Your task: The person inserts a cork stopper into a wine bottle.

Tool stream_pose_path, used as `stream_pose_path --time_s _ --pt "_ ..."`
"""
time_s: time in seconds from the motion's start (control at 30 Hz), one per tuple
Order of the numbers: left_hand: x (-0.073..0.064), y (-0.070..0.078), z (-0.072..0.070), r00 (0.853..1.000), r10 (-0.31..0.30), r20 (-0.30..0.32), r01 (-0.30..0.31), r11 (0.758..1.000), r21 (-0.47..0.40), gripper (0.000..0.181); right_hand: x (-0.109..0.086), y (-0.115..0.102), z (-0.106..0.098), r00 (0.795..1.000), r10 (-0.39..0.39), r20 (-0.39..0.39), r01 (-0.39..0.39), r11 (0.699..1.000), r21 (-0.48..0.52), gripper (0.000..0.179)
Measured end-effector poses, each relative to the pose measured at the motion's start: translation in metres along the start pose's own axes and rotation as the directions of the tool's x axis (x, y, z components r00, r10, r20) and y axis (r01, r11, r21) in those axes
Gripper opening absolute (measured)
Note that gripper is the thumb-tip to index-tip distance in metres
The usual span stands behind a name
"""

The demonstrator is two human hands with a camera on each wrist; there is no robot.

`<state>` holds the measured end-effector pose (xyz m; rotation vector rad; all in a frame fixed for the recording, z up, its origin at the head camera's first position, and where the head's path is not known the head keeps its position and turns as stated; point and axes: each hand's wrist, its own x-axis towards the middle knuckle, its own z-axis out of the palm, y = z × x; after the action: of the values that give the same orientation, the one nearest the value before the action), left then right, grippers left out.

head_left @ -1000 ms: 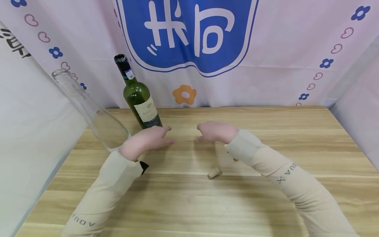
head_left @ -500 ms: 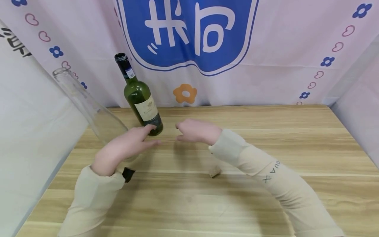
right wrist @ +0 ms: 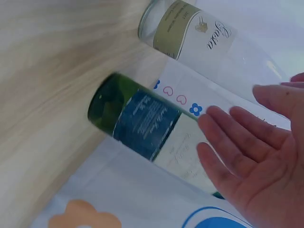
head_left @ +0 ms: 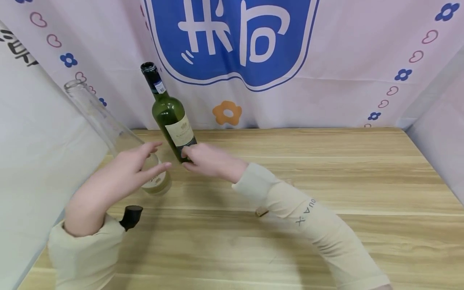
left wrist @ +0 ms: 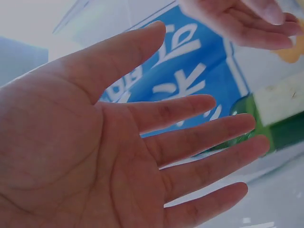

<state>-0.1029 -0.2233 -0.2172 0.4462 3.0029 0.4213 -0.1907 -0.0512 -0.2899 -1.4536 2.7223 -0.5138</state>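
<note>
Wooden table, cork; wide left hand partly hides clear bottle, wide right hand green bottle.

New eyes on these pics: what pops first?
Probably the big blue emblem on the curtain behind the table, top centre of the head view. Next, the green bottle standing at the table's back left, then the tall clear bottle to its left.

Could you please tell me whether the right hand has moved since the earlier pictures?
Yes, leftward in the head view: the right hand lay right of the orange flower; now it reaches past that flower's left edge.
</note>
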Motion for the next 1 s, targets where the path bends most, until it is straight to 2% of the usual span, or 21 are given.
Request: stream_pose_path --time_s 0.1,0.27,0.37,0.5,0.6,0.67,0.77,0.83,1.0 --pt "-0.009 -0.005 -0.004 0.999 -0.016 -0.039 0.015 1.000 -0.020 0.065 0.006 -0.003 0.004 1.000 0.013 -0.014 -0.013 1.000 0.026 0.025" --pt "-0.020 -0.013 -0.009 0.996 -0.060 -0.065 0.056 0.996 -0.070 0.066 0.016 -0.006 0.012 0.999 0.042 -0.019 -0.041 0.996 0.073 0.033" --pt "-0.027 -0.019 -0.012 0.990 -0.080 -0.119 0.071 0.995 -0.073 0.062 0.022 -0.007 0.018 0.998 0.063 -0.014 -0.061 0.991 0.119 0.040" --pt "-0.035 -0.028 -0.017 0.967 -0.129 -0.220 0.118 0.991 -0.065 0.059 0.030 -0.008 0.025 0.994 0.104 -0.015 -0.099 0.974 0.204 0.046" --pt "-0.039 -0.035 -0.020 0.946 -0.187 -0.264 0.176 0.982 -0.065 0.059 0.035 -0.009 0.031 0.991 0.132 -0.019 -0.122 0.958 0.259 0.049" --pt "-0.040 -0.040 -0.020 0.936 -0.228 -0.269 0.215 0.974 -0.079 0.060 0.038 -0.009 0.036 0.989 0.144 -0.023 -0.131 0.948 0.290 0.052" --pt "-0.039 -0.047 -0.020 0.924 -0.276 -0.265 0.253 0.960 -0.119 0.065 0.042 -0.010 0.043 0.985 0.171 -0.023 -0.152 0.921 0.360 0.058" --pt "-0.037 -0.053 -0.018 0.917 -0.297 -0.265 0.264 0.952 -0.156 0.069 0.044 -0.011 0.048 0.980 0.197 -0.022 -0.170 0.891 0.420 0.061" --pt "-0.027 -0.076 -0.011 0.899 -0.295 -0.325 0.211 0.940 -0.269 0.071 0.046 -0.017 0.060 0.969 0.245 -0.008 -0.198 0.803 0.562 0.069"
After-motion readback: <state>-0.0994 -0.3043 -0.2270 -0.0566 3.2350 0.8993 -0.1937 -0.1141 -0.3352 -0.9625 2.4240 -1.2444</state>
